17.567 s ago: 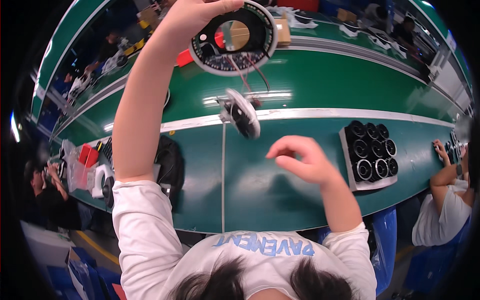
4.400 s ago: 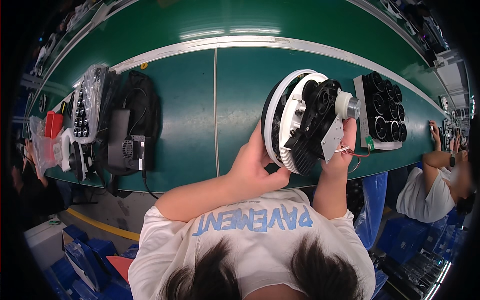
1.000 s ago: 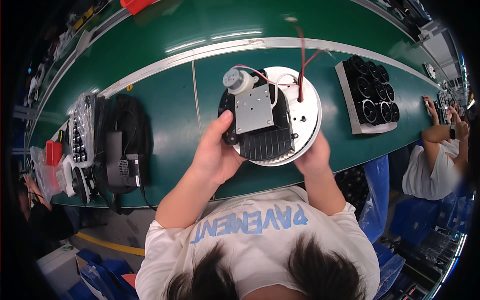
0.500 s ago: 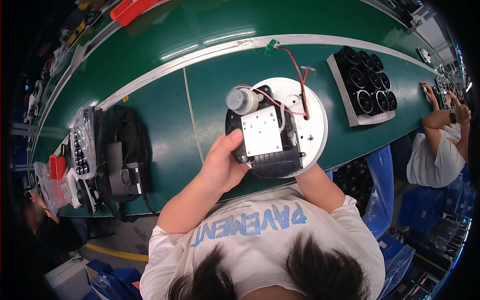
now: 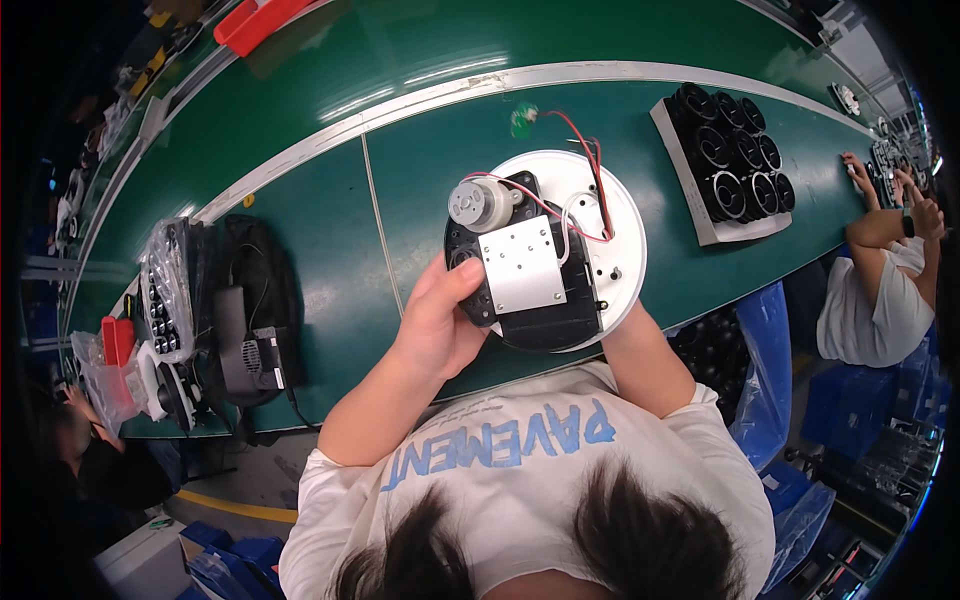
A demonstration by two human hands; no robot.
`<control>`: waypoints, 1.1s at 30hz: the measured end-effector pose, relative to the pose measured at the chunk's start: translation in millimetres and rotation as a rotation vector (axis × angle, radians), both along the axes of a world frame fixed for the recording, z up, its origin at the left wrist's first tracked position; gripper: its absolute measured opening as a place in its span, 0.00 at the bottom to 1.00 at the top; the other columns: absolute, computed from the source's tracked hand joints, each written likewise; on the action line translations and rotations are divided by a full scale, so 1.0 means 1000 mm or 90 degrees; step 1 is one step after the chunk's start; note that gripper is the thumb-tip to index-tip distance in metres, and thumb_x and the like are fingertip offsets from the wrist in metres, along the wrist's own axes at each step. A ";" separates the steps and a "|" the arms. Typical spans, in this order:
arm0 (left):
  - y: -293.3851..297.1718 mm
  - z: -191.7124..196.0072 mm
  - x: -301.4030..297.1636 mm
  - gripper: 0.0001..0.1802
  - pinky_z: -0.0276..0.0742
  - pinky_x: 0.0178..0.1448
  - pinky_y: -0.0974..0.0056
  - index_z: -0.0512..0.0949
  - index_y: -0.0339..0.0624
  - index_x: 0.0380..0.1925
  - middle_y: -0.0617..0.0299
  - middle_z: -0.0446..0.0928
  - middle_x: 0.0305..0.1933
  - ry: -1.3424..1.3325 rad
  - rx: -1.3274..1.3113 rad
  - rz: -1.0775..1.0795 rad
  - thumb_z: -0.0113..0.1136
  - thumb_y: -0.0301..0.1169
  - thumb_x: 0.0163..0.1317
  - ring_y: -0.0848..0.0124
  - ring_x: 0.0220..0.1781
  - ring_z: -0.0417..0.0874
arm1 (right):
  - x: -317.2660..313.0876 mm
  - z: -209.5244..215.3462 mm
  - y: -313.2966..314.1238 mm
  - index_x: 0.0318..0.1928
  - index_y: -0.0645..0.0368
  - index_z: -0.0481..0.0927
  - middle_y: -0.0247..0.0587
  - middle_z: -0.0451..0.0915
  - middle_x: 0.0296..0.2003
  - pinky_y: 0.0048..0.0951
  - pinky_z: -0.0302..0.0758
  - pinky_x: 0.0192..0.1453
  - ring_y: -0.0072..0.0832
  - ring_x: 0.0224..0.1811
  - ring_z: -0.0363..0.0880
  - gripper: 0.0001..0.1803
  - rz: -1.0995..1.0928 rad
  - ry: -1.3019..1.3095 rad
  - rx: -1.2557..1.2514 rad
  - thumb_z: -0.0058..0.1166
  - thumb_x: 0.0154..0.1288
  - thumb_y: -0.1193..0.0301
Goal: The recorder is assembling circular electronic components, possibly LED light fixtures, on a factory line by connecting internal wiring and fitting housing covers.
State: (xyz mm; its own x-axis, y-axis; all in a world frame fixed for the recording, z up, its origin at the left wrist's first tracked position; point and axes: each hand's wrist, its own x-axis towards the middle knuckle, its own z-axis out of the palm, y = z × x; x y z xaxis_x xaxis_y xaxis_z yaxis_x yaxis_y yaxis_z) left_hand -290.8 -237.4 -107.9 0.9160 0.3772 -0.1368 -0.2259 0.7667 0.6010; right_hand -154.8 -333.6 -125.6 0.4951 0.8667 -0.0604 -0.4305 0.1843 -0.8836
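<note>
One motor (image 5: 478,204), one metal plate (image 5: 522,268), nine black ringed parts (image 5: 746,151), one white tray (image 5: 681,170)

Before you stretches a dark green desk (image 5: 320,260), split by a thin pale seam (image 5: 382,225). Past its pale edging strip (image 5: 440,94) lies a brighter green surface (image 5: 400,40), streaked by reflected light. At your lower left, a yellow line (image 5: 240,507) crosses the grey floor (image 5: 245,477); blue containers (image 5: 845,410) stand at your right.
</note>
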 end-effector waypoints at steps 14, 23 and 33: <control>0.013 0.009 -0.007 0.30 0.69 0.58 0.63 0.62 0.33 0.56 0.55 0.71 0.52 0.003 0.115 0.074 0.58 0.36 0.56 0.68 0.54 0.73 | 0.011 0.045 -0.021 0.57 0.71 0.59 0.46 0.71 0.47 0.25 0.68 0.51 0.25 0.48 0.71 0.33 0.006 -0.136 0.041 0.53 0.58 0.63; 0.002 0.017 -0.013 0.37 0.67 0.59 0.65 0.60 0.31 0.56 0.55 0.66 0.53 0.009 0.370 0.243 0.67 0.25 0.47 0.69 0.55 0.70 | 0.034 0.016 -0.023 0.58 0.70 0.61 0.39 0.72 0.46 0.21 0.67 0.46 0.20 0.43 0.69 0.28 0.079 -0.256 0.024 0.48 0.61 0.66; 0.018 0.044 -0.011 0.38 0.68 0.40 0.67 0.66 0.35 0.50 0.57 0.65 0.41 0.143 1.046 0.433 0.70 0.26 0.34 0.67 0.39 0.68 | 0.061 0.010 0.021 0.62 0.63 0.60 0.35 0.73 0.47 0.23 0.68 0.51 0.20 0.47 0.70 0.26 0.194 -0.329 0.063 0.45 0.68 0.65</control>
